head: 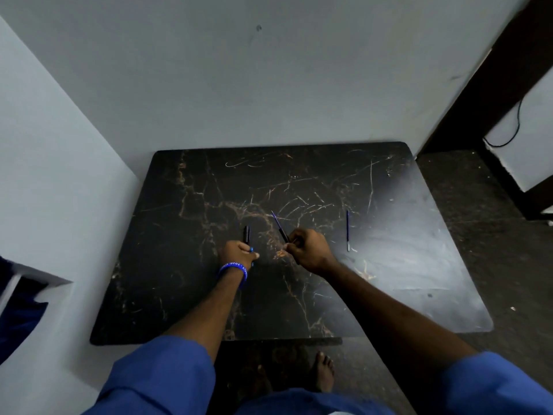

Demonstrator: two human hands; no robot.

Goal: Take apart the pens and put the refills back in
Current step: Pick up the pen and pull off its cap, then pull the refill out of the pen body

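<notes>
Dark marbled worktop set into a wall corner: wall along the far edge, wall close on the left, floor open to the right and at the near edge. Most of the surface bare, so plenty of room on all sides of the work. Left hand, with a blue wristband, fingers curled tight round a dark barrel that sticks out toward the far edge. Right hand fingers pinching the base of a refill, tip angled up-left, just beside the barrel but apart. A second refill lies loose to the right, well inside the edge. Likely step: reinsertion. Next move needs the thin tip lined up with the barrel mouth, hidden in the left fist.
</notes>
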